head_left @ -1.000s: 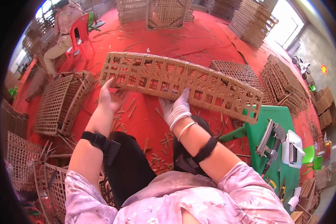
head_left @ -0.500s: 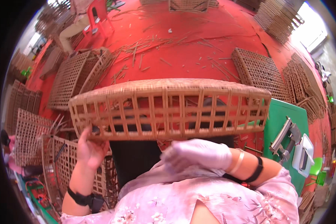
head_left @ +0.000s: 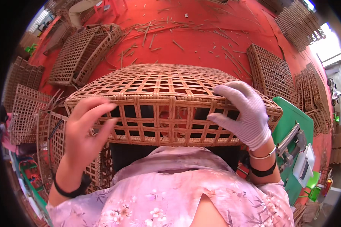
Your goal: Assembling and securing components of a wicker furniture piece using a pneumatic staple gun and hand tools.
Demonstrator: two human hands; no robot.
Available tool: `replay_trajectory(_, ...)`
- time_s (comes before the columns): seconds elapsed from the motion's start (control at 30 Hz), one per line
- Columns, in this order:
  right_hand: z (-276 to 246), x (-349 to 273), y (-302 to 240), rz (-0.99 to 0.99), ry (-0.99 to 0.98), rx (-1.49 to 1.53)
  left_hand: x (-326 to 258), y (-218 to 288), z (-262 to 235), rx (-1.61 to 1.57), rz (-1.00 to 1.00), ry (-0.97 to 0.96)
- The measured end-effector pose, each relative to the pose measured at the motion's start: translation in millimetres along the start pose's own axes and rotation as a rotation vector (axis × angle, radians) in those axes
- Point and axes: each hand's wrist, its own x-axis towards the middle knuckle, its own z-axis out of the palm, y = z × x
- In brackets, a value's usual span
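A brown woven rattan panel (head_left: pixel 171 126), like a shallow openwork basket, lies across my lap, its lattice face sloping away from me and its long side toward me. At its left corner my bare left hand (head_left: pixel 88 130) is open, thumb and fingers apart; whether the fingertips touch the rim I cannot tell. Over the right part of the near edge my right hand (head_left: pixel 243 113), in a pale knitted glove, is also open, fingers above the rim and thumb in front of the side. Neither hand is closed round the wicker.
On my right a green table (head_left: pixel 291 109) bears a metal tool like a staple gun (head_left: pixel 291 142) and a white tray (head_left: pixel 306 166). Lattice panels (head_left: pixel 81 55) stand on the left, with stacked ones (head_left: pixel 272 72) on the right. Cane scraps (head_left: pixel 178 44) litter the red floor covering.
The woven panel has tipped so its lattice face shows more. My right hand has moved from my lap up to its right edge. My left hand has come off the lower left rim and risen.
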Motion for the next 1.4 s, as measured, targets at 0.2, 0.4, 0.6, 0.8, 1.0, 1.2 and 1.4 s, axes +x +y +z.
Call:
replay_trajectory(0.2,22,0,-3,0.026,-0.042,-0.008,38,8,55,-0.056,0.135,-0.146)
replay_trajectory(0.4,32,-1,3,-0.042,0.021,-0.042,51,-2,75,-0.015,0.259,-0.117)
replay_trajectory(0.6,34,-1,2,-0.050,0.025,-0.075,56,1,71,-0.128,0.150,-0.119)
replay_trajectory(0.8,35,16,-6,0.019,-0.090,-0.148,65,-4,70,-0.308,0.072,-0.283)
replay_trajectory(1.0,40,12,-6,-0.051,-0.025,-0.152,59,-5,73,-0.273,0.145,-0.193)
replay_trajectory(1.2,36,15,-3,-0.047,-0.061,-0.074,58,-2,75,-0.240,0.183,-0.150)
replay_trajectory(1.4,38,7,4,-0.143,0.042,-0.090,63,17,84,-0.120,0.185,-0.104)
